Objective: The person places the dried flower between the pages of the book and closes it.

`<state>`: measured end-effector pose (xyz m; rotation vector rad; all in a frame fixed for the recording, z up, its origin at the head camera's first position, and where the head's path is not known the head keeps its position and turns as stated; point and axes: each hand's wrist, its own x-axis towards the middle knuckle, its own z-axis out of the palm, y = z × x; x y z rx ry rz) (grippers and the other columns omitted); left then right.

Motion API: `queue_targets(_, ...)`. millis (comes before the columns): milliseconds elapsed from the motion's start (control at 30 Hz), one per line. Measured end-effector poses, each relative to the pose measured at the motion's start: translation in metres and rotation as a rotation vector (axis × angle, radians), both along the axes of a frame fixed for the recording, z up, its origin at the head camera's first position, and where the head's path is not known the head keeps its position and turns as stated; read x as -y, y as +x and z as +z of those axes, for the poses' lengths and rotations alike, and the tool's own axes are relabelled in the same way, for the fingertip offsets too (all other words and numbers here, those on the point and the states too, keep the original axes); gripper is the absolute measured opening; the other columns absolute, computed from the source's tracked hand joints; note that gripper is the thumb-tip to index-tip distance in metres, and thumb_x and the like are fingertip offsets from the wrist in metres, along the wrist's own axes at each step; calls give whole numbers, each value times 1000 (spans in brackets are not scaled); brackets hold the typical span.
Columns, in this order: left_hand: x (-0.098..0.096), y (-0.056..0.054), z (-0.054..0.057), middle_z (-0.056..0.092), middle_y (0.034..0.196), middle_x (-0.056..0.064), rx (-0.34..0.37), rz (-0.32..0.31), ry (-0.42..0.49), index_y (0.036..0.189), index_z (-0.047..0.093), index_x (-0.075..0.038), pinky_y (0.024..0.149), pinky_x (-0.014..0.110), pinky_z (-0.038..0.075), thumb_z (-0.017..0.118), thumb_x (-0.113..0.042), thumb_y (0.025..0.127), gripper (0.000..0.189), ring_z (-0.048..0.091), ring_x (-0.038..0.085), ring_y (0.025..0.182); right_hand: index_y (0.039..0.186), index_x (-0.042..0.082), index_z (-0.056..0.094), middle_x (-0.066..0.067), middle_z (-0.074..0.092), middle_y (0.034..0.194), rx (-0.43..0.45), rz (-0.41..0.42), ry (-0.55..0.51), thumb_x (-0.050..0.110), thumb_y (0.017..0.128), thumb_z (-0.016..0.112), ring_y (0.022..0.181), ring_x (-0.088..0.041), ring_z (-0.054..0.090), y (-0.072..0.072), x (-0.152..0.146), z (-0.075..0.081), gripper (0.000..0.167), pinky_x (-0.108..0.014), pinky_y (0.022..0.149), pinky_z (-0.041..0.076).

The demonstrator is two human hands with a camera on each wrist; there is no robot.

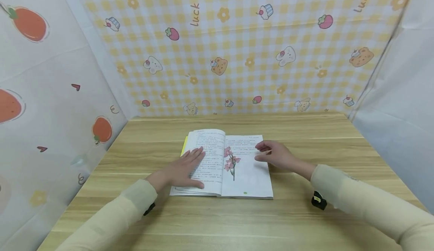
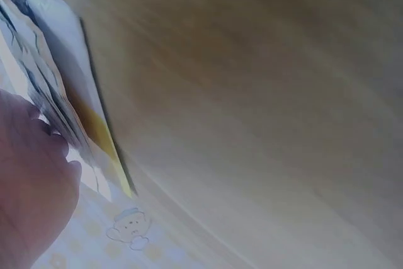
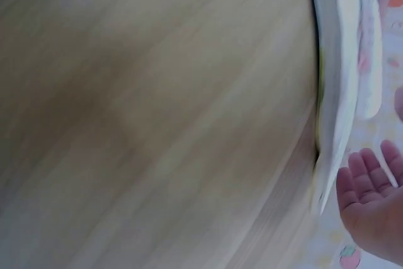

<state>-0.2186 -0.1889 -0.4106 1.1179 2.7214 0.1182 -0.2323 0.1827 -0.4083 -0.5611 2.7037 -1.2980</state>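
An open book [image 1: 247,183] lies on the table in the head view, with printed text on both pages. A sprig of pink blossoms [image 1: 232,162] on a dark stem shows on the right page, near the spine. My left hand [image 1: 184,170] rests on the left page with its fingers spread and straight. Over the outer edge of the right page is my right hand [image 1: 276,155], its fingers loosely bent and the thumb apart from them. In the right wrist view, the right hand [image 3: 374,206] appears beside the book's page edges [image 3: 340,92], palm side showing.
The wooden table [image 1: 237,224] extends around the book on all sides. Behind it hangs a yellow checked cloth [image 1: 237,55] with cartoon prints. A white cloth with fruit prints [image 1: 51,104] stands on the left, and a plain white one [image 1: 400,92] on the right.
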Motion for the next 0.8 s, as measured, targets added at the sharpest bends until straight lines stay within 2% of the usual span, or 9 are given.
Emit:
queue_targets(200, 12, 1, -1, 2, 162, 13, 23, 1, 39, 156, 9, -5, 117, 50, 8, 50, -73, 85, 106, 1, 32, 147, 127, -1, 58, -15, 58, 130, -91, 128, 133, 25, 84, 78, 124, -35, 49, -3, -22, -7, 54, -53, 101, 41)
queue_targets(367, 20, 5, -3, 2, 162, 10, 0, -30, 53, 158, 12, -16, 116, 52, 9, 48, -70, 89, 95, 2, 33, 147, 138, -1, 50, -18, 50, 140, -174, 224, 253, 35, 83, 78, 132, -37, 42, -4, -33, -13, 71, -55, 108, 33)
queue_targets(467, 24, 8, -5, 3, 162, 9, -25, -42, 44, 158, 13, -17, 116, 51, 11, 46, -71, 89, 93, 4, 32, 147, 142, -3, 44, -20, 44, 145, -219, 270, 314, 41, 84, 75, 134, -39, 38, -4, -36, -15, 79, -55, 108, 31)
queue_targets(633, 27, 13, -6, 0, 163, 8, -27, -40, 8, 158, 12, -17, 117, 47, 10, 51, -82, 76, 111, 2, 28, 147, 145, -4, 39, -20, 37, 150, -273, 332, 387, 49, 88, 68, 137, -37, 35, -5, -42, -19, 83, -52, 109, 32)
queue_targets(800, 30, 18, -6, -4, 162, 8, -6, -41, -6, 158, 10, -16, 117, 46, 7, 56, -88, 63, 127, -2, 27, 147, 148, -1, 36, -17, 32, 154, -331, 387, 478, 57, 93, 55, 139, -35, 32, -7, -48, -25, 82, -52, 109, 32)
